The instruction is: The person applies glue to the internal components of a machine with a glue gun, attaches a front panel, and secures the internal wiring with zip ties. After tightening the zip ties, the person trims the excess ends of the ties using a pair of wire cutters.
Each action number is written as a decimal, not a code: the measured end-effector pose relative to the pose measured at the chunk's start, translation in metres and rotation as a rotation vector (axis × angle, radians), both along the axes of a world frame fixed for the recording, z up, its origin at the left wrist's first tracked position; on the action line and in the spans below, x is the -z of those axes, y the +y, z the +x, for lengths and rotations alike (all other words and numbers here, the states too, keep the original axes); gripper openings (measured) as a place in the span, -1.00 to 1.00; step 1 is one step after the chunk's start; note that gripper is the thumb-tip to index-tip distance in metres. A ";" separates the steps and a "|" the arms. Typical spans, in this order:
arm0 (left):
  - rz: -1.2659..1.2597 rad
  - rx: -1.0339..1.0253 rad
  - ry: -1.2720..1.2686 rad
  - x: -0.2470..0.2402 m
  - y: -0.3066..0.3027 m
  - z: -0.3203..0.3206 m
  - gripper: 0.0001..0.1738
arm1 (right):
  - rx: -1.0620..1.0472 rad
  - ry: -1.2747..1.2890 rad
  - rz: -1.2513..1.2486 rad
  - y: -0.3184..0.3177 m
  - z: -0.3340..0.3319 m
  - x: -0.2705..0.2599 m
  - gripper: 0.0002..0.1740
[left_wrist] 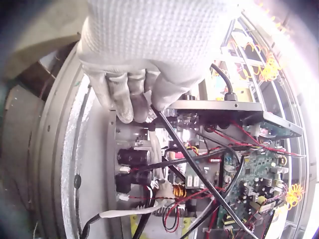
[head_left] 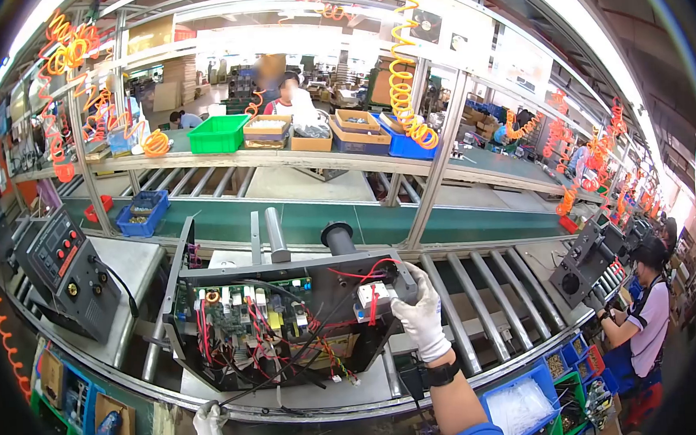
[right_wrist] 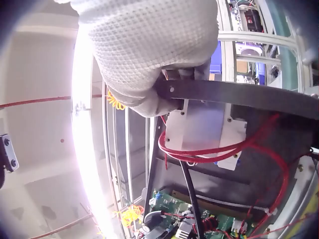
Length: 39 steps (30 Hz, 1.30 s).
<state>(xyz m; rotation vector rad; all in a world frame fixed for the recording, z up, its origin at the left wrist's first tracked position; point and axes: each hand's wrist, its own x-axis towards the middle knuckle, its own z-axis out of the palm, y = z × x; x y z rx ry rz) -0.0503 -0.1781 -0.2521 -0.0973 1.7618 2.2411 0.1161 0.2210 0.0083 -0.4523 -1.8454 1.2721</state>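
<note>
Head view is taking in a roller conveyor (head_left: pixel 474 305) running across the work area, with a dark, open-sided chassis (head_left: pixel 319 272) sitting on the near side, in front of the person. Its long axis is running left to right — crosswise to the person — and its wiring is facing them.

The right hand (head_left: pixel 422 320), gloved in white, is gripping the chassis by its upper right corner, fingers curling round the panel edge beside a white block (head_left: pixel 373 296). The left hand (head_left: pixel 211 433), also gloved, is hanging lower and nearer the person, just beyond the chassis's near edge and towards its left end. That hand is closing narrowly on a black cable (left_wrist: pixel 183 151), which is slanting away from its fingertips over the interior, towards the right-hand side. Inside, a green circuit board (left_wrist: pixel 248 175) is occupying the left part — thin red wires (right_wrist: pixel 219 151) are looping near the right hand.
</note>
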 end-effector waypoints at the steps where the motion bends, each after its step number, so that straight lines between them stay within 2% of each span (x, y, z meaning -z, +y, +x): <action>1: 0.022 -0.017 0.001 -0.001 -0.001 0.000 -0.71 | 0.021 0.049 0.012 0.001 -0.003 0.006 -0.29; 3: 0.026 -0.015 -0.012 -0.005 -0.002 0.001 -0.70 | 0.036 0.098 0.020 0.000 -0.006 0.008 -0.29; 5: 0.034 -0.015 -0.029 -0.008 -0.004 0.002 -0.70 | -0.045 0.175 -0.082 -0.003 -0.005 0.003 -0.29; 9: 0.008 -0.002 -0.015 -0.013 -0.004 0.006 -0.69 | -0.059 0.076 -0.005 0.016 -0.003 0.011 -0.27; 14: -0.003 -0.015 -0.017 -0.009 -0.007 0.006 -0.70 | -0.089 0.148 -0.047 0.012 -0.005 0.010 -0.21; 16: -0.003 0.015 0.020 -0.009 -0.009 0.009 -0.67 | -0.179 0.125 -0.143 0.012 -0.002 0.004 -0.18; 24: -0.009 0.029 0.035 -0.016 -0.014 0.014 -0.62 | -0.229 0.217 -0.278 0.012 -0.005 0.011 -0.20; 29: 0.011 0.035 0.017 -0.017 -0.015 0.017 -0.60 | -0.178 0.170 -0.231 0.013 -0.004 0.010 -0.19; 31: 0.009 0.033 0.007 -0.018 -0.014 0.018 -0.60 | -0.145 0.176 0.034 0.020 -0.006 0.013 -0.18; 32: 0.011 0.030 0.006 -0.019 -0.013 0.019 -0.60 | -0.148 0.175 0.035 0.019 -0.006 0.012 -0.18; 34: 0.028 0.005 -0.011 -0.022 -0.013 0.021 -0.66 | -0.217 0.171 -0.205 0.014 -0.003 0.009 -0.21; 35: 0.026 0.004 -0.011 -0.024 -0.012 0.021 -0.66 | -0.217 0.171 -0.206 0.015 -0.003 0.014 -0.21; 37: 0.017 0.006 0.004 -0.028 -0.012 0.022 -0.65 | -0.076 0.162 -0.100 0.017 -0.006 0.023 -0.25; 39: 0.026 0.003 0.011 -0.031 -0.013 0.025 -0.66 | -0.077 0.162 -0.154 0.013 -0.005 0.019 -0.26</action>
